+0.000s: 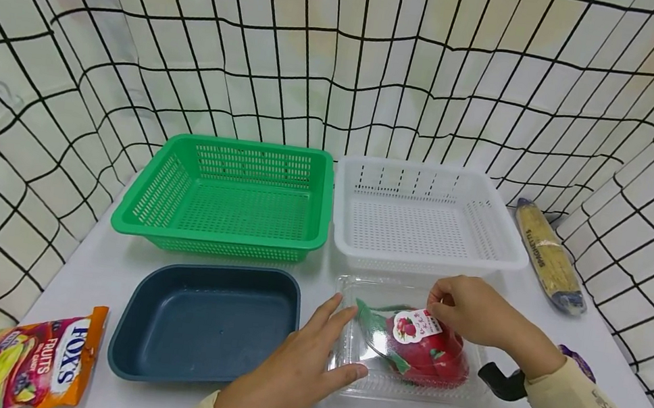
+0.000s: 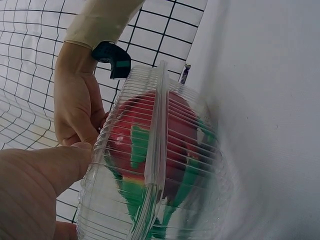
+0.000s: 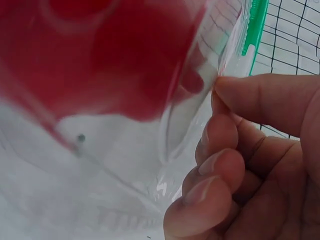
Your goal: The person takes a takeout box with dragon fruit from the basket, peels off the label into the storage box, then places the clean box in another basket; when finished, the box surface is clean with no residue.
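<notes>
A clear plastic clamshell box (image 1: 368,387) lies closed on the white table, with a red dragon fruit with green scales (image 1: 449,365) inside. On its lid is a white sticker (image 1: 412,326) with a fruit picture. My right hand (image 1: 476,312) pinches the sticker's right end between thumb and index finger; the right wrist view shows the other fingers curled. My left hand (image 1: 302,357) rests against the box's left side, fingers extended and spread. In the left wrist view its thumb (image 2: 55,167) lies along the ribbed wall of the box.
Behind the box stand a green basket (image 1: 218,240) and a white basket (image 1: 430,261). A dark blue tub (image 1: 198,375) is at left, beside a Fox's candy bag (image 1: 38,359). A spaghetti pack (image 1: 549,258) lies far right, a purple item (image 1: 580,361) behind my right forearm. Black netting surrounds the table.
</notes>
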The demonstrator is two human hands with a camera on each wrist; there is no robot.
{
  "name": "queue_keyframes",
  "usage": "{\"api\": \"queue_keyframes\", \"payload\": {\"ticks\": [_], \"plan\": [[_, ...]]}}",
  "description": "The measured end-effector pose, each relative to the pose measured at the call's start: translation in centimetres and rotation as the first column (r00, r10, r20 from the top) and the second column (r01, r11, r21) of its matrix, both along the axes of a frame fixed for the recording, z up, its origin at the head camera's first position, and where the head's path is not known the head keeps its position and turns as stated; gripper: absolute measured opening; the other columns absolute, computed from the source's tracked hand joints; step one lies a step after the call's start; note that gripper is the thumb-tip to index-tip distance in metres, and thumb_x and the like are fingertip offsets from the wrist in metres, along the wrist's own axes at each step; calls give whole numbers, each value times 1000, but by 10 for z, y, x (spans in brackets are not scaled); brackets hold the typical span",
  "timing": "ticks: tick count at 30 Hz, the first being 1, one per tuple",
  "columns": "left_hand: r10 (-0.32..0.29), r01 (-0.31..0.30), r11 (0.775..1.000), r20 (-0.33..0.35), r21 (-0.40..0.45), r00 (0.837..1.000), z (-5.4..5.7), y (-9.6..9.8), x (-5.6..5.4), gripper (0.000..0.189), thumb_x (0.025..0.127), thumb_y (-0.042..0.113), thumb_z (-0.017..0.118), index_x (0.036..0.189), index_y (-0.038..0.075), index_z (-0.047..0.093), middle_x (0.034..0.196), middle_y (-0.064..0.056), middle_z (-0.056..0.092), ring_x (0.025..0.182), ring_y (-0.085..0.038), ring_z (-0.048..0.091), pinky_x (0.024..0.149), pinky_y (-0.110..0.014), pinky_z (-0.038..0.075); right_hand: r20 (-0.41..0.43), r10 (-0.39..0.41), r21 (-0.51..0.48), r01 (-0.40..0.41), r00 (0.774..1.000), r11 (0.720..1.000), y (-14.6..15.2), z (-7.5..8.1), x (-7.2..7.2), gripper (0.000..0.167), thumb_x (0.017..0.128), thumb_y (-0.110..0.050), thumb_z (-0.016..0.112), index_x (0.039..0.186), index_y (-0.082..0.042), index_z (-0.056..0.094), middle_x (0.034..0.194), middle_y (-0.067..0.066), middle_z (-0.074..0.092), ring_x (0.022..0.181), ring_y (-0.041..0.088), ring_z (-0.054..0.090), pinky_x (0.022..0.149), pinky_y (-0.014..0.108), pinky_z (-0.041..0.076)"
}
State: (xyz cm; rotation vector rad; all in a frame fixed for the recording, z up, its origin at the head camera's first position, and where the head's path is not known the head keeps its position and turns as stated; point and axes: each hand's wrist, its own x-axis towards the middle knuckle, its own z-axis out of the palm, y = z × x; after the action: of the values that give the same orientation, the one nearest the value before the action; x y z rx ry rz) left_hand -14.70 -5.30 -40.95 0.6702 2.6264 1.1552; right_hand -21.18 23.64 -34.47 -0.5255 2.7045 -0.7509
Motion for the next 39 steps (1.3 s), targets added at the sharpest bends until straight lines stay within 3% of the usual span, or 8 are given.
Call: {"api": "queue_keyframes", "payload": {"ticks": [15,39], "plan": [[-6,6,1000,10,-6,1000,0,0,0,84,96,56,70,162,16,37,172,-11,21,128,-49,58,97,-67,50,69,33,-113,-25,997,993,6,-6,-1,11,102,-7,59,92,-7,62,65,-1,52,50,10,52,47,24,48],[3,-3,1000,1,-13,1000,0,1,0,82,96,53,72,161,15,39,171,-12,23,127,-49,58,98,-65,50,159,66,-232,-28,985,972,14,0,1,10,105,-10,58,97,-5,61,73,6,54,62,14,52,52,25,49]]}}
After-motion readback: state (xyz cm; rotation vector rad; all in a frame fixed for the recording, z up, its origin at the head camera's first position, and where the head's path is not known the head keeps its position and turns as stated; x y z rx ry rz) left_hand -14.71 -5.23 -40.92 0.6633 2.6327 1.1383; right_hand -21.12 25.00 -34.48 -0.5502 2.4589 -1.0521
